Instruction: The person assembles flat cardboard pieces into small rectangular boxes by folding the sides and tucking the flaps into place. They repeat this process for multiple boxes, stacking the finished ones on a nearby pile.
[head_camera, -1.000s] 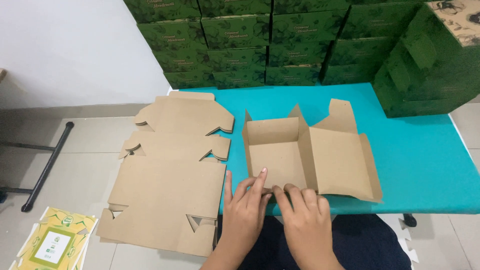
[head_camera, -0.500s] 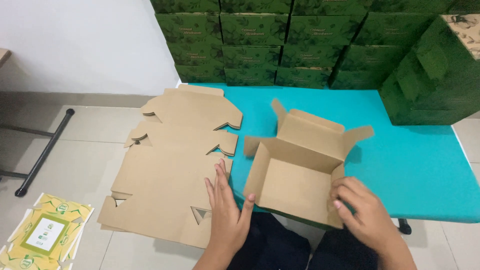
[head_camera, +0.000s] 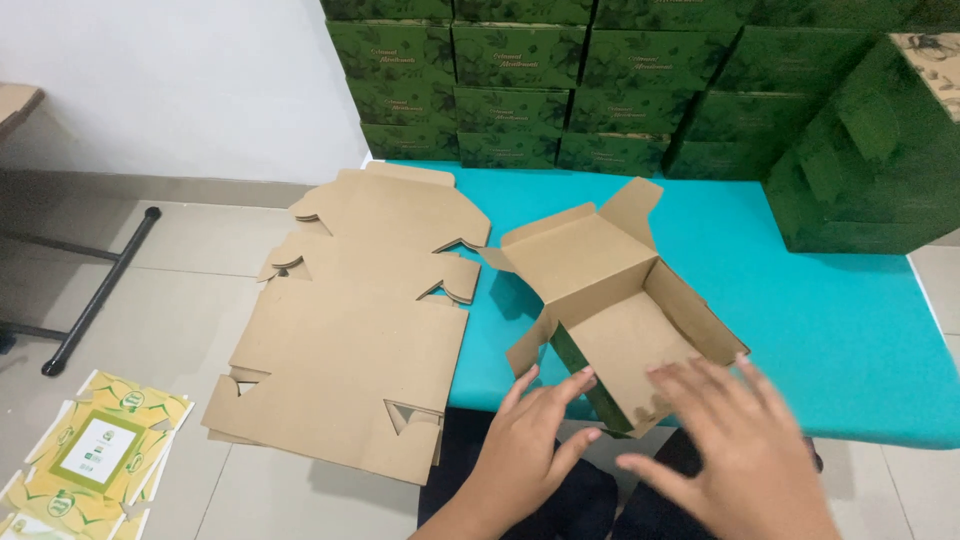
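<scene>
A half-folded brown cardboard box (head_camera: 612, 300) stands tilted on the teal table (head_camera: 820, 320), its open side facing me and its green printed outside showing underneath. My left hand (head_camera: 530, 445) is spread open just below the box's near left corner, fingertips close to it. My right hand (head_camera: 735, 445), blurred and fingers apart, hovers at the box's near right edge. Neither hand grips anything.
A stack of flat die-cut cardboard blanks (head_camera: 365, 310) hangs over the table's left edge. Finished green boxes (head_camera: 560, 90) are stacked along the back and at the right (head_camera: 880, 150). Yellow-green printed flats (head_camera: 95, 450) lie on the tiled floor beside a black metal leg (head_camera: 100, 295).
The box has been turned and tipped so that its open side faces me. Both hands have come off it and spread below its near edge.
</scene>
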